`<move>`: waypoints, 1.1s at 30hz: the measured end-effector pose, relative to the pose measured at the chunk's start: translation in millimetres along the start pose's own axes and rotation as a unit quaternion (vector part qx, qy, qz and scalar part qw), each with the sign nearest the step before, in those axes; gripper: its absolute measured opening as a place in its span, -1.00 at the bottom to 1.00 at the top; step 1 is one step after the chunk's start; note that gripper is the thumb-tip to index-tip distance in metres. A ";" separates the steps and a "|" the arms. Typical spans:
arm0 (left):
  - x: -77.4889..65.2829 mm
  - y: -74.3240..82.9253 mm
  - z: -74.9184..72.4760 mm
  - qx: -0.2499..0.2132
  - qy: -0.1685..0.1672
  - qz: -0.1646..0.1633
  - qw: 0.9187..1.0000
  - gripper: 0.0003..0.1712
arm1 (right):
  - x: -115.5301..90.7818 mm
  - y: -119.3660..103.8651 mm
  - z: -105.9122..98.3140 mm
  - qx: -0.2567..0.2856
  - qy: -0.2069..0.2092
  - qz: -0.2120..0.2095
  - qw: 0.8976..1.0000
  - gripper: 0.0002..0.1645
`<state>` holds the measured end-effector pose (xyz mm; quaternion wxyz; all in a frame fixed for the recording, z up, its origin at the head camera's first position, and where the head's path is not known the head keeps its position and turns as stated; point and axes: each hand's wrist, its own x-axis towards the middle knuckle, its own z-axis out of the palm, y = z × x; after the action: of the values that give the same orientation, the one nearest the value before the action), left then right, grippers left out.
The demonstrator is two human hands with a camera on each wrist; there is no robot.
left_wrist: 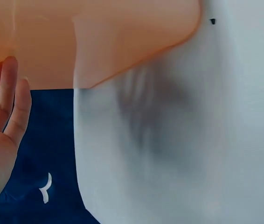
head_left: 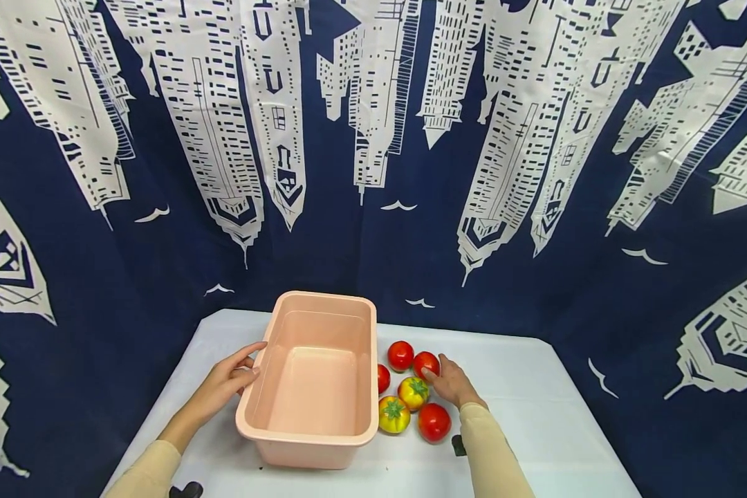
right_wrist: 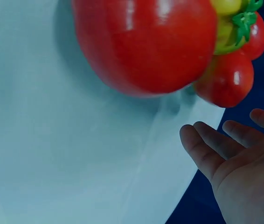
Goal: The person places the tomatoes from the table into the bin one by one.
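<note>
A pale pink plastic tub [head_left: 320,439] with nothing in it is at the middle left of the white table. Along its left side, my left hand [head_left: 229,377] has its fingers against the outer wall near the rim; the left wrist view shows straight fingers [left_wrist: 10,100] at the tub. To the tub's right lie several toy tomatoes, some plain red and two with yellow tops and green leaves. My right hand [head_left: 453,382] is at the right of a red tomato [head_left: 426,364], fingers extended and thumb apart. A larger-looking red tomato [right_wrist: 146,42] fills the top of the right wrist view.
Another red tomato [head_left: 401,355] lies at the back, and one [head_left: 382,378] is partly hidden by the tub's rim. Two yellow-topped tomatoes [head_left: 394,414] sit close together. Behind the white table [head_left: 510,429] hangs a navy cloth [head_left: 361,263] printed with white buildings.
</note>
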<state>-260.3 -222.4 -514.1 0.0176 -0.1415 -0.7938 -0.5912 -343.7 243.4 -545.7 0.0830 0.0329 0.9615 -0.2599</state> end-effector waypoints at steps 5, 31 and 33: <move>-11.3 -1.3 2.3 -0.035 -0.025 0.003 0.999 -0.35 | 2.2 8.3 1.9 0.025 -0.007 0.023 0.999 -0.05; -33.0 -25.1 13.2 -0.077 -0.047 -0.011 0.996 -0.21 | 32.7 17.4 25.0 0.188 -0.025 0.021 0.982 0.03; -29.5 -26.6 19.9 -0.085 -0.044 -0.011 0.995 -0.21 | 34.5 21.9 23.0 0.183 -0.022 0.024 0.983 0.03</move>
<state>-235.8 -216.6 -550.8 -0.0359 -0.1598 -0.7424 -0.6496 -372.1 251.3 -582.2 0.1028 0.0646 0.8946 -0.4300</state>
